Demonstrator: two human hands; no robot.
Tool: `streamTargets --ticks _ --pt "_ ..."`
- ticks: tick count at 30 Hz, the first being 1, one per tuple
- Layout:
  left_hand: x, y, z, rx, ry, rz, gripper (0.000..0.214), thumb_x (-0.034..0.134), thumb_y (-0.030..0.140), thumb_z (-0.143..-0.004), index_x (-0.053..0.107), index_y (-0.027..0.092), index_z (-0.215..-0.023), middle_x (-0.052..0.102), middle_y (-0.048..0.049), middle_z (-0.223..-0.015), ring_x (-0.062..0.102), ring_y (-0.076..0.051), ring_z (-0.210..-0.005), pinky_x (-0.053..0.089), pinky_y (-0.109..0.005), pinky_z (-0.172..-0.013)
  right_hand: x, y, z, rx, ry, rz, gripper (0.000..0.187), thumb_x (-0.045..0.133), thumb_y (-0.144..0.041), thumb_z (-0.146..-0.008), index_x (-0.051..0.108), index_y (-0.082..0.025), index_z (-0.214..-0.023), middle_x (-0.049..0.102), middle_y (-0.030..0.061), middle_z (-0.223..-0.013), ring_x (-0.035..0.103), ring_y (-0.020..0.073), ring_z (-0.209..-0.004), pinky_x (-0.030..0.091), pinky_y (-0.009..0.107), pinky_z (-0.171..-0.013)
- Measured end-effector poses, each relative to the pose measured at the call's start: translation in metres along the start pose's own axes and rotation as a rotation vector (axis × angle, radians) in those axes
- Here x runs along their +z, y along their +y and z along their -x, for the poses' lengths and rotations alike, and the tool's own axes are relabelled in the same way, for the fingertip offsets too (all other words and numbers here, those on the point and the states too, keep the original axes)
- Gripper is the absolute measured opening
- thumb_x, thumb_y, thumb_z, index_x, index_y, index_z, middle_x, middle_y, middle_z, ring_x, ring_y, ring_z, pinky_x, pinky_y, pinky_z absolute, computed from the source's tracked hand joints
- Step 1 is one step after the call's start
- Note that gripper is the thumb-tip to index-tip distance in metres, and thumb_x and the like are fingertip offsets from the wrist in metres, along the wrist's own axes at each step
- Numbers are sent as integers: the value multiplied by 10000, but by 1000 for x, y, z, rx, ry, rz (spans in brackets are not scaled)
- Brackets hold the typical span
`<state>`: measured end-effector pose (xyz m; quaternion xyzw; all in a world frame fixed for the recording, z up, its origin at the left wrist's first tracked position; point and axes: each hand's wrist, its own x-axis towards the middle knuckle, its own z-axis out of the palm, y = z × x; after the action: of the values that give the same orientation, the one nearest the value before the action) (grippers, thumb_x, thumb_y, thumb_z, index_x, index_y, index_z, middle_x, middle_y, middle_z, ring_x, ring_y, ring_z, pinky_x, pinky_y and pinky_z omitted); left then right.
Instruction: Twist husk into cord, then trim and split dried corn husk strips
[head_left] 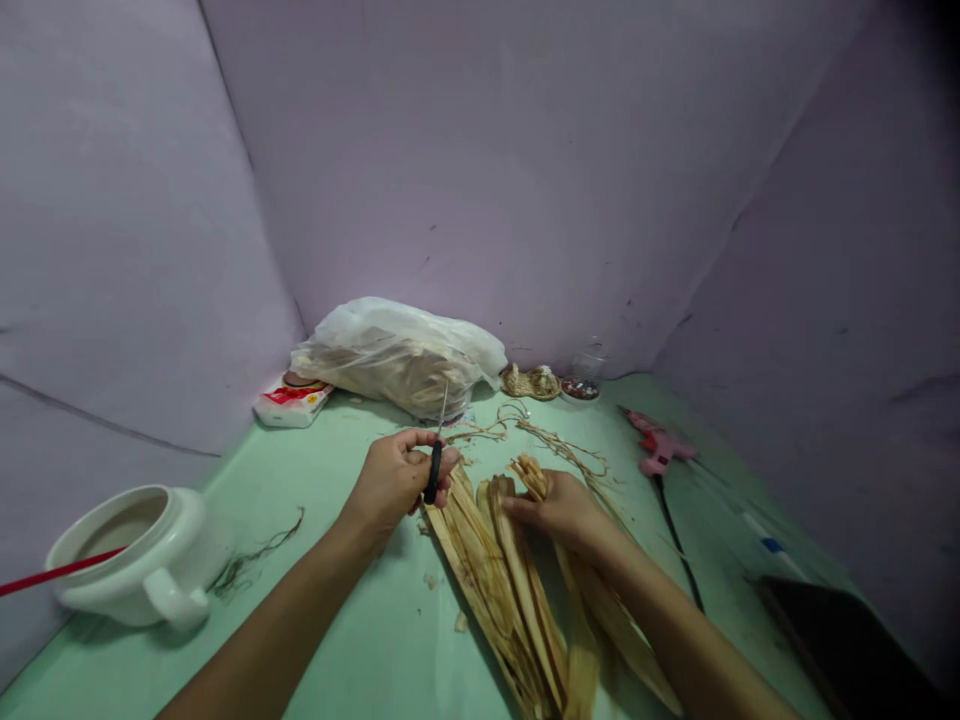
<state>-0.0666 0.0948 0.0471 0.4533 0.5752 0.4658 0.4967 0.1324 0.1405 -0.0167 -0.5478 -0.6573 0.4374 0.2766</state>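
My left hand (394, 478) is closed around the black handles of a pair of scissors (435, 462), whose thin blades point up and away. My right hand (559, 510) lies on a bundle of dried corn-husk strips (510, 590), fingers pinching the top of one strip. The tan strips fan out from between my hands toward the near edge of the green table (360, 620). Both hands sit close together at the upper end of the bundle.
A plastic bag of husks (397, 355) lies at the back, with a red-and-white packet (292, 402) to its left. A white ceramic pot (139, 555) with a red stick stands at left. A pink glue gun (658, 445), braided fibre (531, 382), a small cup (581, 380) and a dark object (840, 640) are at right.
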Motion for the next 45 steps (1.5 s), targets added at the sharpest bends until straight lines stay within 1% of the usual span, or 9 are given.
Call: streamTargets --ticks 4,9,13,17,21,25,29,37,45 --pt "5 -3 -3 -2 75 -111 359 703 264 -534 523 140 -819 524 51 -447 502 -99 -395 284 -157 -341 5 2 -1 70 -35 -30 104 627 -189 -517 527 -161 -527 471 -43 -477 398 92 -468 291 219 -458" --pt "13 -9 -4 -28 39 -72 385 646 205 -563 554 129 -929 478 67 -438 518 -117 -447 300 -170 -355 -19 -16 5 140 -36 -222 220 611 -143 -501 394 -178 -488 358 -81 -420 318 49 -387 234 193 -383" --pt "20 -14 -2 -76 -10 34 504 678 225 -526 538 102 -994 519 47 -489 498 -109 -432 299 -177 -341 -31 -29 15 191 -205 -580 305 646 -182 -503 347 -191 -563 357 -102 -429 295 23 -332 189 161 -341" --pt "24 -17 3 -94 -63 140 530 725 272 -480 540 113 -950 545 32 -518 515 -107 -438 309 -173 -357 -18 -34 21 239 -349 -684 330 667 -180 -511 352 -192 -605 357 -108 -414 289 14 -322 164 144 -337" --pt "28 -18 7 -155 -117 212 493 742 233 -427 551 124 -868 548 42 -520 510 -90 -424 366 -184 -397 0 -35 21 215 -232 -577 307 661 -184 -526 356 -184 -561 373 -93 -398 339 28 -339 205 151 -349" --pt "32 -18 7 -191 -51 213 380 662 118 -450 545 128 -812 522 59 -448 476 -81 -375 332 -171 -354 6 -36 21 154 -79 -433 274 650 -183 -541 378 -181 -514 387 -76 -407 383 50 -360 231 177 -358" --pt "33 -21 6 -185 -38 206 399 586 76 -466 543 116 -861 567 34 -469 477 -85 -367 320 -170 -341 8 -37 21 116 -84 -401 247 645 -201 -549 403 -178 -503 387 -73 -408 373 55 -371 253 195 -381" --pt "23 -14 5 -190 -14 152 440 593 110 -478 547 108 -916 531 37 -444 491 -91 -374 203 -147 -309 2 -37 20 81 -8 -340 207 652 -195 -548 447 -169 -538 401 -69 -446 351 53 -401 260 200 -383" --pt "7 -8 0 -246 -100 238 415 613 109 -474 554 144 -883 531 43 -501 471 -58 -362 216 -127 -328 -8 -35 18 81 -97 -431 242 673 -211 -542 436 -168 -567 388 -72 -475 337 43 -404 263 193 -379"
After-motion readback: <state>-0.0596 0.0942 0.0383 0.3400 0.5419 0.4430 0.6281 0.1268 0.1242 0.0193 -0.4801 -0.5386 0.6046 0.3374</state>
